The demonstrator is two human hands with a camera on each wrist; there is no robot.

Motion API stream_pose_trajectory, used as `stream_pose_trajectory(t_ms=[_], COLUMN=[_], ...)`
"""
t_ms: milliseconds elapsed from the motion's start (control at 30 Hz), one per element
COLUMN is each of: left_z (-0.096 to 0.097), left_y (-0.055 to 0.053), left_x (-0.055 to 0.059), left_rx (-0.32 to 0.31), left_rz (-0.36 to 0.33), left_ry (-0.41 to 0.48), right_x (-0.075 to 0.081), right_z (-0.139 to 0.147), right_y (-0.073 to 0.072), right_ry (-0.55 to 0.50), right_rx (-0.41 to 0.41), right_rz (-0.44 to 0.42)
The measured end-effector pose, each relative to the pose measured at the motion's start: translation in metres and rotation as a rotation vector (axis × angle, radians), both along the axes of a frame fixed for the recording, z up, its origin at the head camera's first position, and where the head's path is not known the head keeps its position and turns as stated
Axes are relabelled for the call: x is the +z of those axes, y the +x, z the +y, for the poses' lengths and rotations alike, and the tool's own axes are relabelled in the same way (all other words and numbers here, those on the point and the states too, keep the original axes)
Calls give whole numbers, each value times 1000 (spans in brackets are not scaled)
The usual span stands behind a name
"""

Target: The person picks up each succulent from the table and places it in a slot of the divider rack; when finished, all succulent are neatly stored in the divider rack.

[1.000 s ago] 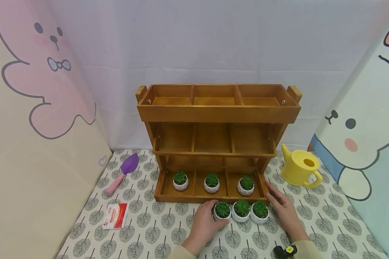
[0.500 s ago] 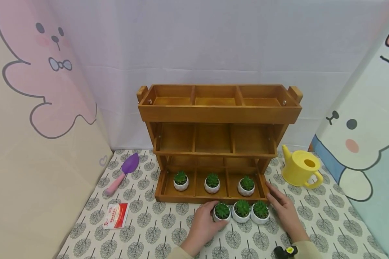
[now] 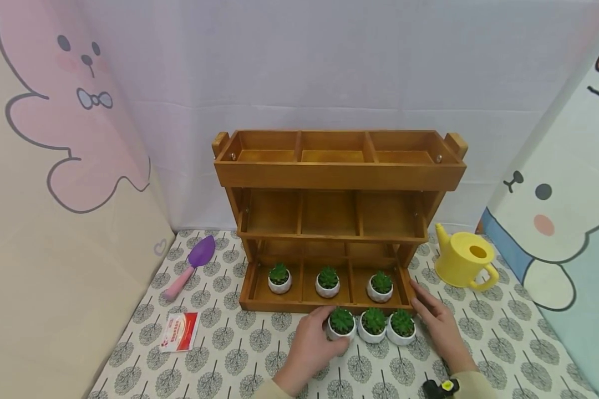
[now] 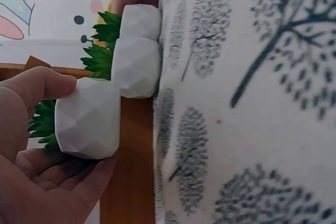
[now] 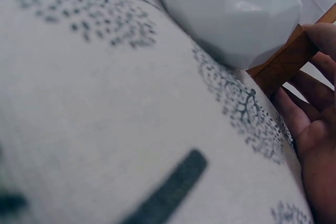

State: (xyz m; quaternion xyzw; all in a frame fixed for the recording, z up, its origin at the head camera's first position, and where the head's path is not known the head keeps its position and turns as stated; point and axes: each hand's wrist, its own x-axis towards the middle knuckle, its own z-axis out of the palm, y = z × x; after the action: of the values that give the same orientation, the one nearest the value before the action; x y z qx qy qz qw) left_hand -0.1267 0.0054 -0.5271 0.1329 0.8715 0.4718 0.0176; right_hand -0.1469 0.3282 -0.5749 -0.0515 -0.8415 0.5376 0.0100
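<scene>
Potted succulent: gripped by left hand, thumb opposite fingers | right hand: fingers laid against wooden shelf | two more pots between hands | tree-print cloth beneath; pale fabric wall beyond hands | left wrist view: succulent raised off cloth, unclear from head

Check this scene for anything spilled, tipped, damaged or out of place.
Nothing stands out: three potted plants stand upright in the bottom tier, two more plants upright on the cloth, and the left hand holds a sixth plant; no spill or damage shows.
</scene>
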Motion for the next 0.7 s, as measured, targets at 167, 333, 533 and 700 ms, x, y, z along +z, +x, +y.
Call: stream_pose_trajectory(t_ms=[167, 333, 533, 700], left_z=[0, 1, 3, 5], left_y=[-2, -4, -9, -15], left_x=[10, 20, 36, 55], left_rx=[-24, -56, -88, -107], left_rz=[21, 55, 101, 99], left_ry=[13, 34, 25, 38], right_x=[0, 0, 0, 0], right_z=[0, 0, -2, -1], right_y=[1, 1, 2, 2], right_ry=[-11, -41, -48, -67], right_rx=[3, 15, 20, 30], right_rz=[8, 17, 25, 45])
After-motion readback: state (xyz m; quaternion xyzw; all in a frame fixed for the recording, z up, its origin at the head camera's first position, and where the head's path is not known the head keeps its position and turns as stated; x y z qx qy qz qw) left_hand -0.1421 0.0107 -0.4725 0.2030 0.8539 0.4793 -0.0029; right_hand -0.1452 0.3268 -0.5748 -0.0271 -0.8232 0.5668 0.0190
